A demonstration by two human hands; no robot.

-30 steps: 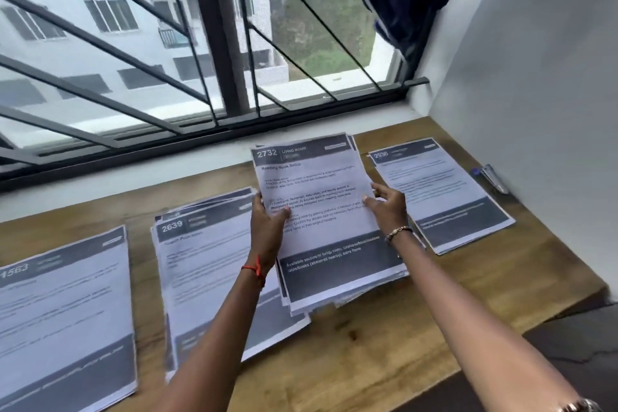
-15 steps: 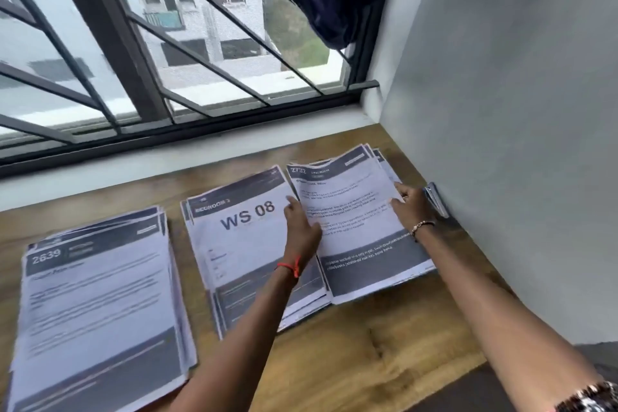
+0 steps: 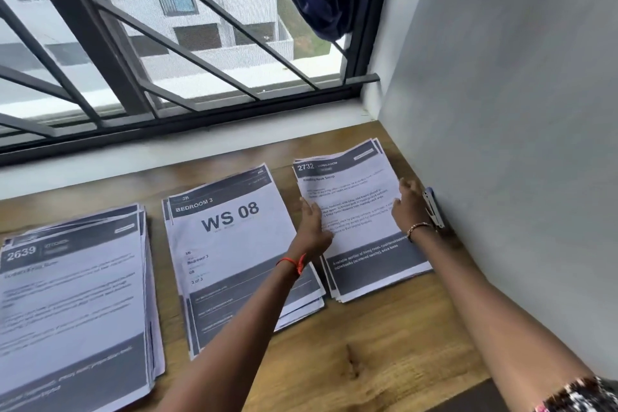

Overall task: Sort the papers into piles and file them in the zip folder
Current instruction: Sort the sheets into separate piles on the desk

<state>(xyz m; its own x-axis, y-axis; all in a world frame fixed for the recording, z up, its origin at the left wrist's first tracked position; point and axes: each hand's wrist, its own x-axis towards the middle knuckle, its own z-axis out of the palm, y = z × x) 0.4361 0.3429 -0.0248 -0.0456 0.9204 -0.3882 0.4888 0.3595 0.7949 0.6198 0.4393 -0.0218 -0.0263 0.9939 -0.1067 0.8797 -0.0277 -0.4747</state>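
The 2732 pile (image 3: 357,207) lies flat at the right end of the wooden counter (image 3: 368,344), just beside the WS 08 pile (image 3: 227,227). One second ago it was held raised over the counter's middle, and a single sheet headed 2536 lay at this spot. The left hand (image 3: 312,227) rests on the pile's left edge and the right hand (image 3: 406,207) on its right edge. Each grip is wide, fingers straight on the top sheet. The 2639 pile (image 3: 73,294) lies further left, apart. A small silver-and-blue tool (image 3: 433,207) lies against the wall, near the right wrist.
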